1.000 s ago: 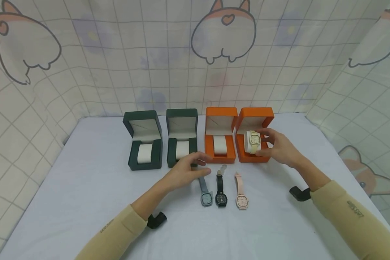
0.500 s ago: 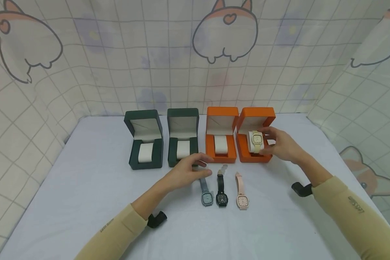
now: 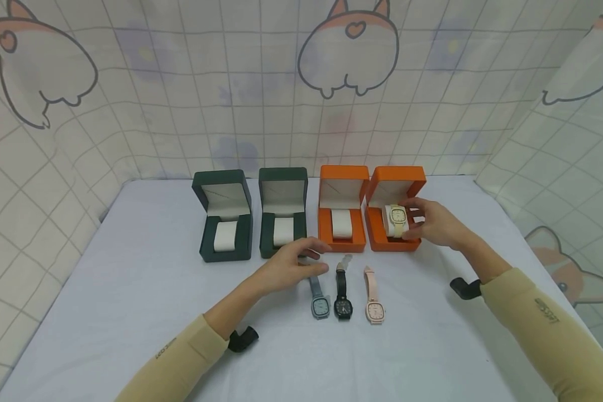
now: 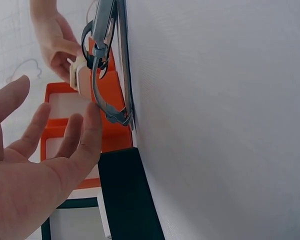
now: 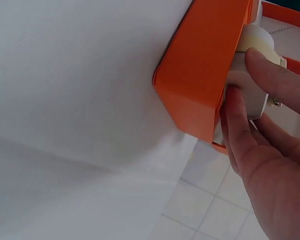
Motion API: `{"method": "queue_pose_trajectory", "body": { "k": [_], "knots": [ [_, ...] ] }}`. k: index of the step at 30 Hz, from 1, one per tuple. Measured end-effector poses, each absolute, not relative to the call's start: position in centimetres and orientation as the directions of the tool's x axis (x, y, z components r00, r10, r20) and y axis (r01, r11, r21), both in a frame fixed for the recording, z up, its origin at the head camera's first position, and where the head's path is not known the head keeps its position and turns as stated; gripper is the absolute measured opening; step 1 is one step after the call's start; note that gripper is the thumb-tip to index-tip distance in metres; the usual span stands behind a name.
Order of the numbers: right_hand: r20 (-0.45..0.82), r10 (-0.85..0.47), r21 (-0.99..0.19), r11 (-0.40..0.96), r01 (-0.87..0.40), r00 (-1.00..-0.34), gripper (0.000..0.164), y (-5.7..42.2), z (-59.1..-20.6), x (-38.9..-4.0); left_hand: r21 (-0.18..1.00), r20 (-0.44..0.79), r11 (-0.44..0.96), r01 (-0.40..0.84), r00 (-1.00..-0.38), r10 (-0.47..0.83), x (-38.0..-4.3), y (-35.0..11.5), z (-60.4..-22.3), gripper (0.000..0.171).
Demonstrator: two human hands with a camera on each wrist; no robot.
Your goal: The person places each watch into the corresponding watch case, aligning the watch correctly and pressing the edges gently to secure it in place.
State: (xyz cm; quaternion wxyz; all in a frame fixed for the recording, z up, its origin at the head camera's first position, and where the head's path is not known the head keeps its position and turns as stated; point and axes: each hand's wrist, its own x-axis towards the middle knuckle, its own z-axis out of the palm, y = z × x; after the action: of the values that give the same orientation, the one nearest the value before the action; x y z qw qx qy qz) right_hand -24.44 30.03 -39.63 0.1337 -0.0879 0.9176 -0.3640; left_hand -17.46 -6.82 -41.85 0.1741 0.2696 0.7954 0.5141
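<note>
My right hand [image 3: 439, 226] holds a white watch cushion [image 5: 250, 95] wrapped with a pale yellow watch [image 3: 398, 214]. Thumb and fingers pinch the cushion's end, as the right wrist view shows. It sits at the opening of the rightmost orange watch box [image 3: 399, 173], whose lid stands up. My left hand [image 3: 286, 267] hovers with spread, loosely bent fingers, holding nothing, over the strap end of a blue-grey watch [image 3: 320, 307]. Beside that lie a black watch [image 3: 343, 308] and a pink watch [image 3: 374, 311], straps stretched towards the boxes.
Left of the held cushion stands another orange box [image 3: 343, 173] with a bare white cushion. Two dark green boxes [image 3: 218, 178], lids up, also hold white cushions. A white cloth [image 3: 130, 290] covers the table; a patterned curtain [image 3: 261, 123] hangs behind.
The cushion with the yellow watch has shifted slightly right in the orange box, the right hand moving with it. The left hand has stayed in place.
</note>
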Motion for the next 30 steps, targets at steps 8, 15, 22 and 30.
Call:
{"method": "queue_pose_trajectory", "body": {
  "k": [8,15,22,30],
  "knots": [
    [-0.19,-0.291,-0.649,0.754,-0.102,-0.938,0.072,29.8,-39.6,-24.8,0.907,0.02,0.315,0.279,-0.776,0.631,-17.8,-6.6,-42.0,0.041],
    [-0.208,-0.288,-0.611,0.784,-0.106,-0.935,0.069,29.6,-39.4,-25.0,0.898,0.029,0.323,0.299,-0.772,0.635,-18.0,-6.2,-41.8,0.04],
    [-0.185,-0.284,-0.563,0.815,-0.135,-0.941,0.069,29.7,-39.7,-25.3,0.902,0.046,0.298,0.314,-0.755,0.655,-18.1,-5.3,-41.5,0.038],
    [-0.191,-0.252,-0.523,0.844,-0.118,-0.949,0.072,29.9,-40.1,-25.2,0.885,0.053,0.308,0.349,-0.733,0.678,-18.7,-3.7,-41.2,0.041]
  ]
}}
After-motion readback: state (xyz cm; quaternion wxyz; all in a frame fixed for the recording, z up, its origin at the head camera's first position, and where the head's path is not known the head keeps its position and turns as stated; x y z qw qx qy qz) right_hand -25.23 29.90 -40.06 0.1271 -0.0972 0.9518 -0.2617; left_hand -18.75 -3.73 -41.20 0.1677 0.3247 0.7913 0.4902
